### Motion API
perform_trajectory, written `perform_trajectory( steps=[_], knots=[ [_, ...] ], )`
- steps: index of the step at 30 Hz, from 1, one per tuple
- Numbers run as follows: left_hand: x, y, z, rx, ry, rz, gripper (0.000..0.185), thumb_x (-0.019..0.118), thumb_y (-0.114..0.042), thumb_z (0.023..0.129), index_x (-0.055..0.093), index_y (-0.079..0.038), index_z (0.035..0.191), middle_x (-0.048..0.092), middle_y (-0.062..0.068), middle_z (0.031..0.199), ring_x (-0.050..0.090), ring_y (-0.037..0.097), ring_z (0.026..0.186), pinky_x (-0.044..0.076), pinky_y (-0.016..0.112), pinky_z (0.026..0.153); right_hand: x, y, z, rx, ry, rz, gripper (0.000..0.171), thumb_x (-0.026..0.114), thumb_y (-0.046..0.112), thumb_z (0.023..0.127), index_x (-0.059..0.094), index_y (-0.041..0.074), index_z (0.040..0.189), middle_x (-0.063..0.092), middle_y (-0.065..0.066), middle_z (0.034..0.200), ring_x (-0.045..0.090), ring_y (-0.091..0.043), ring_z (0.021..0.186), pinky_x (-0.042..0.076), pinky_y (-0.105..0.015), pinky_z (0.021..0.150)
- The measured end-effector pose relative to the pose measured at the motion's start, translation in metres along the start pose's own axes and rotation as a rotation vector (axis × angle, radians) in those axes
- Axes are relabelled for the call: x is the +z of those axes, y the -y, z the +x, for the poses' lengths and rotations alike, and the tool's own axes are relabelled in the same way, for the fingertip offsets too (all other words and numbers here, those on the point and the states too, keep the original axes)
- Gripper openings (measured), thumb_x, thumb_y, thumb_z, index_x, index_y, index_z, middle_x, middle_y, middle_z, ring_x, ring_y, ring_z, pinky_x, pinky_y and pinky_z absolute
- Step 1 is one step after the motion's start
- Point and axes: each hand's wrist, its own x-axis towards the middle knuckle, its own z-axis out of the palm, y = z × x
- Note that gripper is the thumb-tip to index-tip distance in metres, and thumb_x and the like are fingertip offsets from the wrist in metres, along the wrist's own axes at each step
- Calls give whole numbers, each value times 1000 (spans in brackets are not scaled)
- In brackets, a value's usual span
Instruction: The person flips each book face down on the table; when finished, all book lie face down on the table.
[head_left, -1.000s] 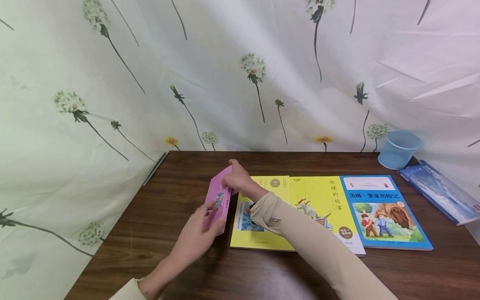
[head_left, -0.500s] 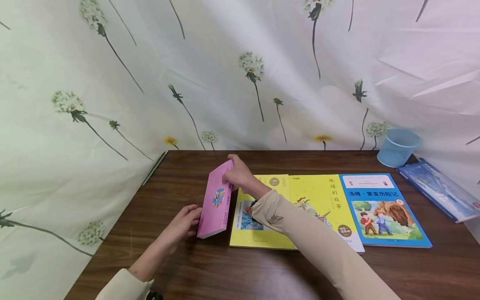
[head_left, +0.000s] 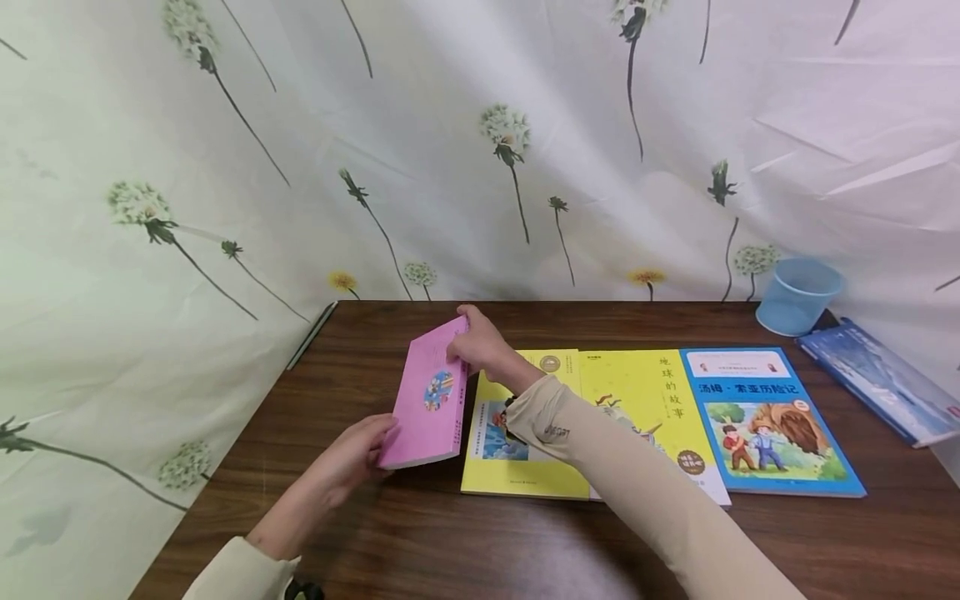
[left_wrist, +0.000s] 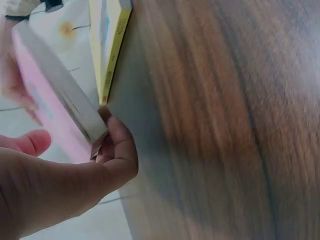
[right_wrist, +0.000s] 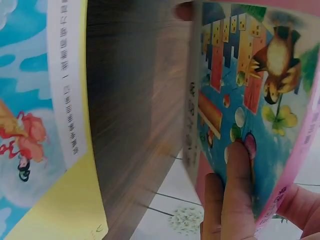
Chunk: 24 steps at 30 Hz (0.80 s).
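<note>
Both hands grip pink book [head_left: 427, 402] tilted over table [head_left: 360, 367]: left hand [head_left: 347, 462] near corner, right hand [head_left: 480, 346] far edge, fingers curled.

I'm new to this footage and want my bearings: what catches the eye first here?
A pink book, tilted off the wooden table, held between the left hand at its near corner and the right hand at its far end. Right of it lie two yellow books and a blue storybook; a blue cup stands at the back right.
</note>
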Motion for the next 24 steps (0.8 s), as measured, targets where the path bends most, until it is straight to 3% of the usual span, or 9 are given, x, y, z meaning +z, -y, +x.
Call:
perform_trajectory(
  steps=[5, 12, 17, 24],
  knots=[
    [-10, -2, -2, 0, -49, -14, 60, 48, -27, 104, 31, 6, 150, 48, 17, 130, 54, 16, 94, 47, 33, 79, 4, -3, 2, 12, -10, -40, 87, 68, 1, 81, 27, 12, 157, 47, -21, 142, 63, -32, 97, 62, -44, 76],
    [-16, -7, -9, 23, -86, -38, 60, 53, -18, 102, 29, 6, 152, 63, 2, 106, 58, 10, 79, 47, 29, 75, 7, -7, 3, 0, -32, -115, 87, 68, 2, 83, 25, 10, 158, 45, -19, 146, 61, -30, 102, 61, -37, 76],
    [-15, -12, -12, 46, -125, -23, 59, 55, -19, 102, 33, 5, 151, 63, 0, 104, 57, 9, 77, 47, 27, 73, 6, -13, 6, -21, -41, -126, 85, 69, 1, 82, 30, 11, 156, 46, -19, 143, 59, -30, 104, 61, -34, 73],
    [-15, -17, -14, 46, -171, -72, 56, 53, -21, 102, 38, 3, 150, 62, -3, 101, 55, 6, 76, 46, 26, 72, 0, -23, 11, -26, 25, -120, 82, 69, 8, 84, 29, 12, 156, 50, -19, 138, 63, -27, 95, 62, -36, 69]
  ],
)
